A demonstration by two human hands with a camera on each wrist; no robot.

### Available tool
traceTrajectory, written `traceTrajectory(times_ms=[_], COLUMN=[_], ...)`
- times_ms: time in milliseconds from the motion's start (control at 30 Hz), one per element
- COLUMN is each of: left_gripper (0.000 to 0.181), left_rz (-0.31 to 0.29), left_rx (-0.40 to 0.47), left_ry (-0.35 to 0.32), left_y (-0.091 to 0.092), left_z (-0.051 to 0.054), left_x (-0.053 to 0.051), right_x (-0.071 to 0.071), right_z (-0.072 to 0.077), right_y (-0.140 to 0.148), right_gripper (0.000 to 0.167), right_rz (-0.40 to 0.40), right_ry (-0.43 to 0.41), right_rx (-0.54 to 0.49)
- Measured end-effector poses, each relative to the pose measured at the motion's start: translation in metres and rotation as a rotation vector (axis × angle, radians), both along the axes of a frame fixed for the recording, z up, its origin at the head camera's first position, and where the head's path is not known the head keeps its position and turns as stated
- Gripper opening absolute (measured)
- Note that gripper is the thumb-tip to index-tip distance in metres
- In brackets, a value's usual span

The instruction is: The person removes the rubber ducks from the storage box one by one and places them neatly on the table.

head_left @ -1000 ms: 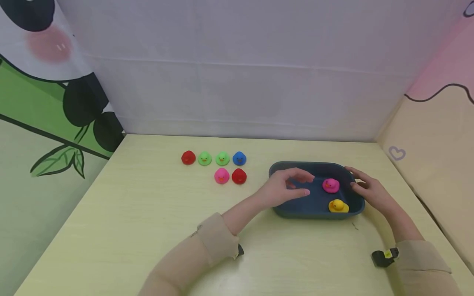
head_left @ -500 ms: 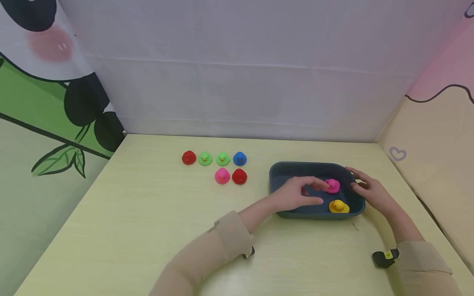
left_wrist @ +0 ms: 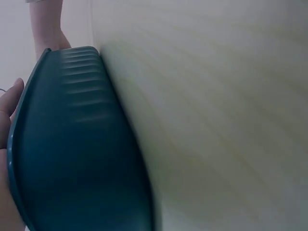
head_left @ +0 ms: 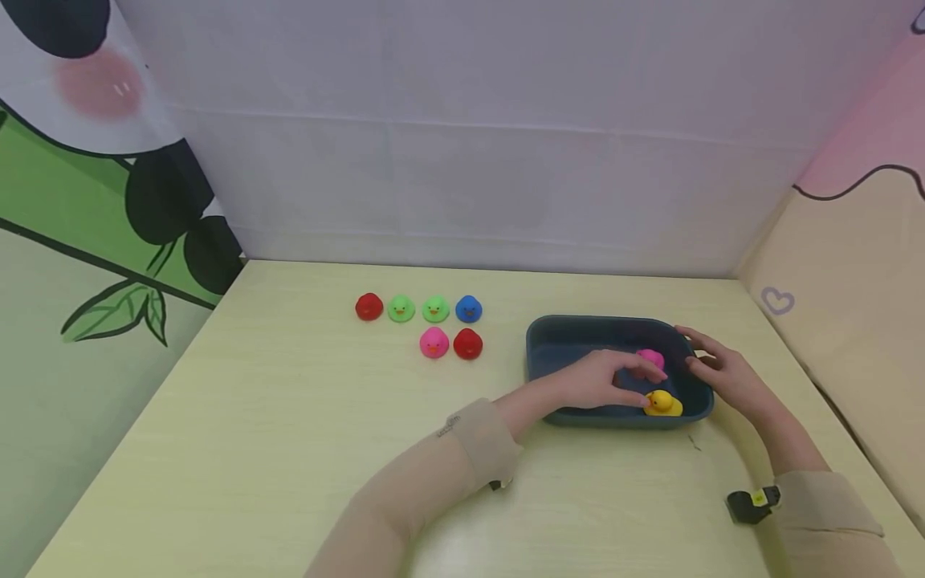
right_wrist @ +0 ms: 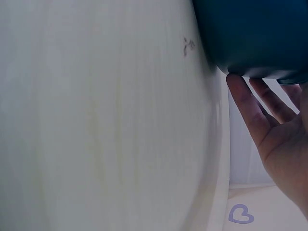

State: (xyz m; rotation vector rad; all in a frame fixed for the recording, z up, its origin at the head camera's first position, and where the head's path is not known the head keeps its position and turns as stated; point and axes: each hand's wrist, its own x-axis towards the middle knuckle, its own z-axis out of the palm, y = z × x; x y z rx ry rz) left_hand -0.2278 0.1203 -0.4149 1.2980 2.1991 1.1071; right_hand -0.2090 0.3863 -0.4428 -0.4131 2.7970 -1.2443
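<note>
In the head view my left hand [head_left: 594, 379] reaches over a dark blue tub [head_left: 560, 327], thumb and fingers spread apart with nothing between them. Its thumb tip is beside the head of a yellow rubber duck [head_left: 666, 404]; whether they touch I cannot tell. The index finger partly covers a pink rubber duck [head_left: 652, 358] in the same tub. My right hand [head_left: 728, 377] rests at the tub's right end. In the right wrist view, the right hand's fairly straight fingers [right_wrist: 250, 103] touch the outer wall of the tub [right_wrist: 260, 33].
Left of the tub, several rubber ducks stand in two rows: a red duck [head_left: 369, 307], green ducks and a blue duck [head_left: 468, 309] behind, a pink duck [head_left: 434, 343] and a red duck [head_left: 468, 343] in front. Walls bound the pale table [head_left: 253, 417] behind and at the sides.
My left hand has moved right and slightly nearer, from the tub's left part to beside the yellow duck. My right hand, the tub and the ducks stay in place.
</note>
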Motion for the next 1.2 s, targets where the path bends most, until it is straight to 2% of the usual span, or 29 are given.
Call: traceTrajectory(times_ms=[200, 400, 600, 933, 1033, 1200], left_gripper=[0.044, 0.045, 0.044, 0.042, 0.042, 0.039], left_rz=[-0.047, -0.091, -0.115, -0.173, -0.177, -0.149], left_rx=[-0.047, -0.107, -0.175, -0.258, -0.266, -0.271], left_ry=[0.017, 0.091, 0.124, 0.223, 0.232, 0.247], left_y=[0.010, 0.017, 0.023, 0.037, 0.039, 0.037], left_z=[-0.002, -0.004, -0.006, -0.012, -0.015, -0.015], left_x=[-0.003, -0.009, -0.014, -0.016, -0.017, -0.018], right_x=[0.000, -0.001, -0.001, 0.001, 0.001, 0.000], right_z=[0.000, 0.001, 0.000, -0.001, -0.001, 0.000], right_y=[0.000, 0.000, 0.000, 0.000, 0.000, -0.001], right_gripper=[0.051, 0.051, 0.052, 0.051, 0.051, 0.051], right_rz=[0.001, 0.003, 0.006, 0.003, 0.005, 0.006], right_ry=[0.007, 0.010, 0.009, 0.017, 0.016, 0.022], right_rx=[0.002, 0.012, 0.014, 0.008, 0.010, 0.007])
